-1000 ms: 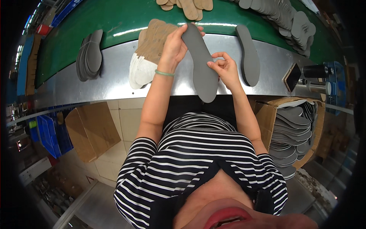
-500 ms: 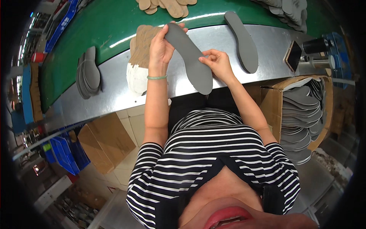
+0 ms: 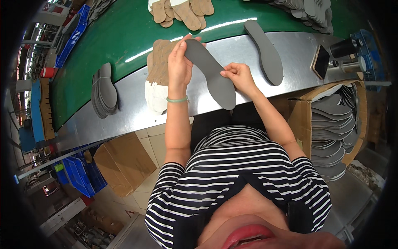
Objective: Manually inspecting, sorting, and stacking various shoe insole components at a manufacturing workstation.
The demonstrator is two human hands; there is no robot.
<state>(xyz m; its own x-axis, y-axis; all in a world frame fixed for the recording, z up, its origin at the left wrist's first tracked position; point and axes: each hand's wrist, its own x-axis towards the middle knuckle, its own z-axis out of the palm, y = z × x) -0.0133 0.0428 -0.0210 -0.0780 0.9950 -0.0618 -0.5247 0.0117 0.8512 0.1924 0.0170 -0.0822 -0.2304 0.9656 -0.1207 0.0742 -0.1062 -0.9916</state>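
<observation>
Right hand (image 3: 240,78) pinches the side edge of a dark grey, flat, foot-shaped insole (image 3: 217,79) between thumb and forefinger, about midway along it, its other fingers curled in. Left hand (image 3: 179,62) grips the narrower upper end, thumb along the edge and fingertips showing past it from behind; how firmly they press cannot be told. The insole slants between the hands above a shiny metal bench (image 3: 132,108), broad end toward the body.

A light pinch on the rim looks best, since a hard squeeze could dent or crease so thin a sheet; with the left fingers spread beneath, the narrow end should lie flat, its face and outline unobstructed.

Beyond the left wrist lies an overlapped stack of tan and white sole-shaped pieces (image 3: 156,94), best left clear of the wrist. Past the right hand rests a single grey insole (image 3: 267,56), well apart. Farthest, a loose pile of tan pieces (image 3: 186,16) lies on a glossy green surface (image 3: 132,41).
</observation>
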